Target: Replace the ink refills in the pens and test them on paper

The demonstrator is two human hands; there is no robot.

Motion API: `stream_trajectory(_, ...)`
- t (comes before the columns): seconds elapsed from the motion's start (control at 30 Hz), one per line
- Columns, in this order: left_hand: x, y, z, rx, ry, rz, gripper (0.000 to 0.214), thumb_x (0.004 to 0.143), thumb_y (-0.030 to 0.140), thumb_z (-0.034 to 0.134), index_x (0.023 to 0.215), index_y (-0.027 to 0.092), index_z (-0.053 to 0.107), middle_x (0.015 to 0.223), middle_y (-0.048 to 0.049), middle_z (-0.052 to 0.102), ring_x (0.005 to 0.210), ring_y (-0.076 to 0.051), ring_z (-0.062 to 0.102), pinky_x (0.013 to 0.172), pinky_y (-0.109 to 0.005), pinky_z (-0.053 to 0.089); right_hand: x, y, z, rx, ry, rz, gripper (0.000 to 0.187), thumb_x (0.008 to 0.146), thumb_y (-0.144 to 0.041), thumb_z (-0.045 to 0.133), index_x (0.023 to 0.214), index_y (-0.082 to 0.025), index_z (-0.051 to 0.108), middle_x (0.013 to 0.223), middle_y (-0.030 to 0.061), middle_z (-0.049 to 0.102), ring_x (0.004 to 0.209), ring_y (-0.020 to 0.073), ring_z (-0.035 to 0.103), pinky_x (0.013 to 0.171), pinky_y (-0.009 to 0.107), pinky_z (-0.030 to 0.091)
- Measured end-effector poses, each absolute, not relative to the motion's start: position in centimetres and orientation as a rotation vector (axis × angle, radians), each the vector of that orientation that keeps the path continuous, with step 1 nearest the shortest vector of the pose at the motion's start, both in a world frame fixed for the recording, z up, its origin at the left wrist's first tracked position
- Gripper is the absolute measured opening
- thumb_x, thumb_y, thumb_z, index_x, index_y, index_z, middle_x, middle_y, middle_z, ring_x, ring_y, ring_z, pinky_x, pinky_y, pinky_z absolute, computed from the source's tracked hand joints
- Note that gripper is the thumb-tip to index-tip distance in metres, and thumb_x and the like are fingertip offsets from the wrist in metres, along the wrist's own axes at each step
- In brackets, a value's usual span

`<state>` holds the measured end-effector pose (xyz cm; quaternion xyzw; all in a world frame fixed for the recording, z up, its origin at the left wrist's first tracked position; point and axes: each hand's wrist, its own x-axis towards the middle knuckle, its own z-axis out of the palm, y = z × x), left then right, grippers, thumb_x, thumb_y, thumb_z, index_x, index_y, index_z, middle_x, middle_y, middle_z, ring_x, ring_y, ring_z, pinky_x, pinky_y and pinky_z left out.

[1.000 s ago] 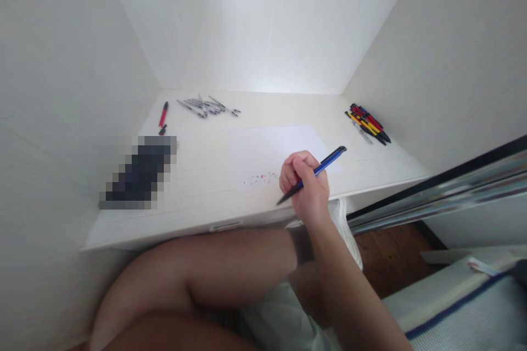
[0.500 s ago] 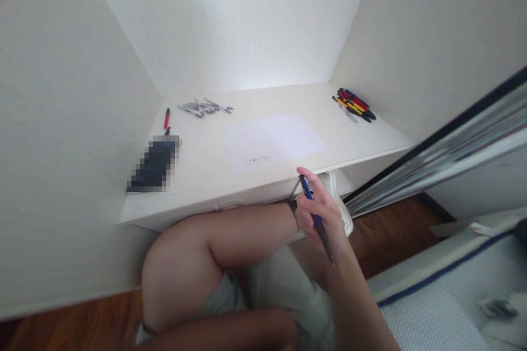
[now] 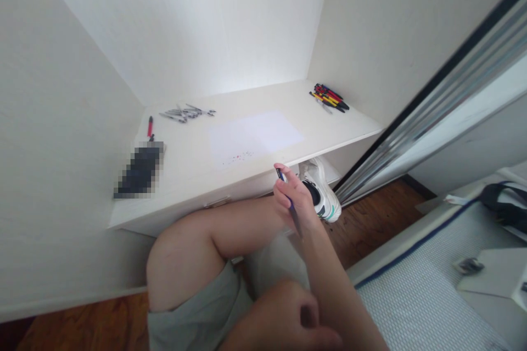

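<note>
Holds slim blue-and-black pen (image 3: 293, 212) in right hand (image 3: 300, 197), with speckled white paper sheet (image 3: 267, 134) beyond its fingers (image 3: 290, 176). Cannot tell grip of blurred left hand (image 3: 286, 315).

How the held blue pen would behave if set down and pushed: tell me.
The blue pen in the right hand is probably light, being so slim. It looks straight, so likely stiff, and its narrow shape could let it roll.

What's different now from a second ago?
The right hand has drawn back from over the desk's front edge and now hovers in front of it. It has turned the blue pen so its tip points back toward the wrist. The left hand, blurred, has come into view below. Nothing was let go. The paper, grey pens and coloured pens stayed put.
</note>
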<state>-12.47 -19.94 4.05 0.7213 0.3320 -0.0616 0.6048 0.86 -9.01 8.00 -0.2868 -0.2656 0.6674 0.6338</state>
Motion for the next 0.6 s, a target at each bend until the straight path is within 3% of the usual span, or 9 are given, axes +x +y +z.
stream_trajectory(0.1,-10.3,-23.4,2.4,1.934,1.019,0.286,0.04,0.079,0.057,0.079,0.075,0.019,0.067,0.073,-0.0036,0.066,0.063,-0.014,0.056,0.054,-0.027,0.04,0.8,-7.9,8.6,-0.602,-0.585,1.496,0.053,0.085,-0.032,0.082,0.126,-0.027,0.049,0.051,-0.0151,0.039,0.038,0.007,0.022,0.037,0.017,0.014)
stream_trajectory(0.2,-7.8,-25.0,0.7,2.403,0.456,0.644,0.024,0.091,0.041,0.069,0.075,0.023,0.068,0.072,-0.005,0.069,0.065,-0.016,0.06,0.062,-0.031,0.047,0.3,-6.7,9.2,-0.54,-0.575,1.476,0.049,0.086,-0.031,0.08,0.124,-0.028,0.049,0.052,-0.0149,0.039,0.039,0.0067,0.021,0.039,0.018,0.014)
stream_trajectory(0.33,-6.5,-22.9,1.3,2.588,0.35,0.755,0.023,0.09,0.038,0.064,0.078,0.019,0.069,0.074,-0.0045,0.07,0.076,-0.02,0.064,0.094,-0.044,0.053,-0.5,-6.1,9.7,-0.492,-0.612,1.498,0.048,0.088,-0.03,0.078,0.128,-0.028,0.052,0.053,-0.0147,0.038,0.04,0.0068,0.021,0.04,0.019,0.015)
stream_trajectory(0.43,-6.5,-21.7,3.0,2.772,0.412,0.663,0.035,0.087,0.048,0.068,0.086,0.014,0.076,0.089,-0.01,0.074,0.098,-0.029,0.065,0.113,-0.054,0.043,-1.4,-6.7,9.4,-0.511,-0.655,1.532,0.058,0.088,-0.025,0.076,0.141,-0.026,0.053,0.055,-0.0133,0.038,0.044,0.0072,0.028,0.043,0.019,0.02)
stream_trajectory(0.53,-6.2,-22.0,3.8,2.78,0.462,0.33,0.039,0.084,0.051,0.07,0.079,0.014,0.08,0.078,-0.0155,0.073,0.086,-0.032,0.065,0.103,-0.06,0.047,-2.7,-7.6,8.1,-0.501,-0.711,1.657,0.062,0.091,-0.023,0.072,0.15,-0.022,0.052,0.056,-0.0117,0.043,0.046,0.0082,0.034,0.045,0.02,0.026)
stream_trajectory(0.6,-5.8,-22.3,3.8,2.73,0.376,0.205,0.027,0.088,0.042,0.068,0.076,0.021,0.08,0.078,-0.014,0.073,0.081,-0.028,0.065,0.091,-0.053,0.053,-3.7,-7.9,7.0,-0.477,-0.721,1.77,0.06,0.093,-0.028,0.07,0.149,-0.019,0.052,0.053,-0.0117,0.043,0.043,0.0094,0.035,0.042,0.022,0.026)
